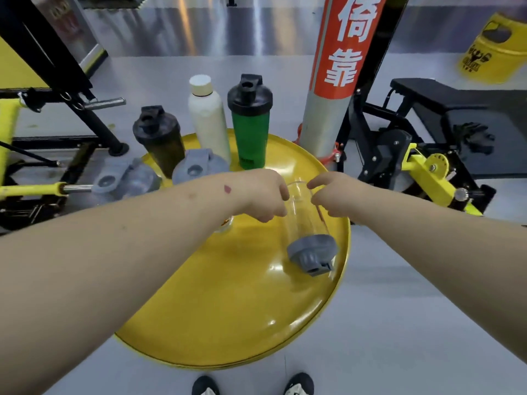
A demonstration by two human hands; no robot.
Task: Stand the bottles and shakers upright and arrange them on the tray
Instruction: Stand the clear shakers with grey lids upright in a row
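5 containers are stood from 10 to 12 o'clock on the tray (242, 323), while the clear shaker (306, 223), lying at 3 o'clock, is apparently gripped by the left hand (262, 192) and right hand (333, 195).

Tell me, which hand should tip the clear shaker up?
Probably the right hand. It sits on the base end of the clear shaker, which lies on the yellow tray, lid toward you. The left hand grips the same end.

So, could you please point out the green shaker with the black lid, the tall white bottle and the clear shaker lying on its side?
Green shaker (250, 138): head view, green body.
White bottle (209, 121): head view, white body.
Clear shaker (311, 248): head view, grey lid.
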